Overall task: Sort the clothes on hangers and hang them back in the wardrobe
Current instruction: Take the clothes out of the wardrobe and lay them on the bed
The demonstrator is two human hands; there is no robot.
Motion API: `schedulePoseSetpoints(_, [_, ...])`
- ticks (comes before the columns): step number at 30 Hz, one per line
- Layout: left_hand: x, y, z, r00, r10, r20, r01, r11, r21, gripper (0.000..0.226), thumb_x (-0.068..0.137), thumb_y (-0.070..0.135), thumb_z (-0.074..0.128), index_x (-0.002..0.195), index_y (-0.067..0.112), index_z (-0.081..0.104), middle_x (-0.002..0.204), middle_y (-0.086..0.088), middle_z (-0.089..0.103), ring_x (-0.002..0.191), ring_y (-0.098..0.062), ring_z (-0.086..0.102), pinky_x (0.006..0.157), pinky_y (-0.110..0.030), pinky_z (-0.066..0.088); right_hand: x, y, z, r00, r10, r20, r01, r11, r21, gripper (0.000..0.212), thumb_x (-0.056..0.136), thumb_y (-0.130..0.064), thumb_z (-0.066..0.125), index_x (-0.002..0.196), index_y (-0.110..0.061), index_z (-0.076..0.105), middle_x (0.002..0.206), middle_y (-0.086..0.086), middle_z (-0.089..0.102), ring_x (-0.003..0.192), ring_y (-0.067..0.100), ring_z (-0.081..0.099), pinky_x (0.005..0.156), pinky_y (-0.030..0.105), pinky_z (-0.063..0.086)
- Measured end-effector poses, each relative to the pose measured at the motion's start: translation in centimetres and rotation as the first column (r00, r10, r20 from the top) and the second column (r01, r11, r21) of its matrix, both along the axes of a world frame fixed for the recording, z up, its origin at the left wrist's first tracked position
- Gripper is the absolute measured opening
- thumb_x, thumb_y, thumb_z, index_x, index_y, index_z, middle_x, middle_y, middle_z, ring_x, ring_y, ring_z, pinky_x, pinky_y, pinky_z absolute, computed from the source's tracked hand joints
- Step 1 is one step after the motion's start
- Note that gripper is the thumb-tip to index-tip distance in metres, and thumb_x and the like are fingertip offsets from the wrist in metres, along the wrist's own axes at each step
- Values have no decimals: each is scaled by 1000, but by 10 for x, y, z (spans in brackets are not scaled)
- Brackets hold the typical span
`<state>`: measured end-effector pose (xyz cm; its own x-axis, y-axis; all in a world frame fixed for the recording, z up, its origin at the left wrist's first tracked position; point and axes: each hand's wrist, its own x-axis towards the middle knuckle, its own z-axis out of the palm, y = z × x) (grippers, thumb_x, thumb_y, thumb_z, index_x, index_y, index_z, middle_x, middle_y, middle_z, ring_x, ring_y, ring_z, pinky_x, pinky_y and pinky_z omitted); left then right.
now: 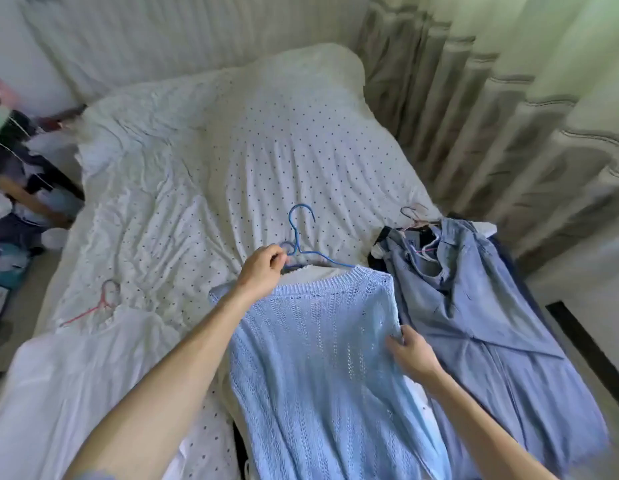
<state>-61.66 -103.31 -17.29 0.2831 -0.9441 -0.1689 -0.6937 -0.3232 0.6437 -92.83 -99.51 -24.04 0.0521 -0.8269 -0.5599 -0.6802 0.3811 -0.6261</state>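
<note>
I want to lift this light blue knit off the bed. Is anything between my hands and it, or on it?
Nothing visible. The left hand grips its blue hanger, the right hand pinches the edge of the knit, and nothing lies on it. The wardrobe is out of view.

sweater (321,358): pale blue, openwork knit. hanger (302,233): blue. dress (481,323): dusty blue. garment (76,375) at bed's left edge: white; its hanger (93,308) pink. quilt (231,150): white, dark dots. curtain (508,98): beige.
</note>
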Motion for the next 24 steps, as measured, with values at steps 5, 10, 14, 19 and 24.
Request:
schedulePoseSetpoints(5, [45, -66, -96, 999, 32, 34, -35, 997, 62, 19, 102, 18, 52, 104, 9, 68, 90, -6, 66, 81, -27, 58, 64, -34, 33, 40, -43, -54, 997, 3, -80, 6, 993, 118, 17, 95, -24, 53, 84, -14, 44, 77, 3, 58, 73, 28, 54, 62, 34, 35])
schedulePoseSetpoints(10, [75, -111, -186, 988, 20, 151, -45, 985, 167, 18, 103, 23, 50, 102, 15, 66, 92, -13, 61, 83, -33, 61, 64, -36, 40, 52, -62, -105, 973, 163, -163, -117, 959, 259, 37, 91, -30, 58, 126, -25, 44, 111, 2, 62, 83, 24, 59, 63, 34, 41])
schedulePoseSetpoints(14, [92, -123, -242, 980, 93, 178, -128, 972, 196, 22, 105, 23, 46, 109, 13, 65, 99, -17, 64, 85, -37, 62, 67, -43, 46, 60, -71, -135, 935, 268, -231, -205, 943, 264, 43, 92, -11, 49, 133, -22, 44, 104, 6, 63, 82, 28, 60, 66, 37, 43])
schedulePoseSetpoints(19, [112, -126, -290, 967, 227, 118, -249, 940, 234, 19, 102, 21, 52, 108, 12, 68, 101, -16, 69, 89, -34, 61, 69, -37, 45, 82, -89, -158, 976, 25, -215, -24, 1000, 10, 36, 93, -4, 49, 126, -19, 55, 95, 7, 68, 86, 32, 62, 69, 36, 44])
schedulePoseSetpoints(24, [100, -135, -319, 948, 288, 131, -316, 895, 316, 14, 98, 27, 57, 103, 30, 70, 112, -3, 65, 106, -28, 60, 79, -41, 53, 81, -82, -184, 960, 56, -273, -63, 998, -19, 44, 93, -5, 52, 136, -13, 49, 118, 17, 65, 105, 38, 60, 79, 37, 43])
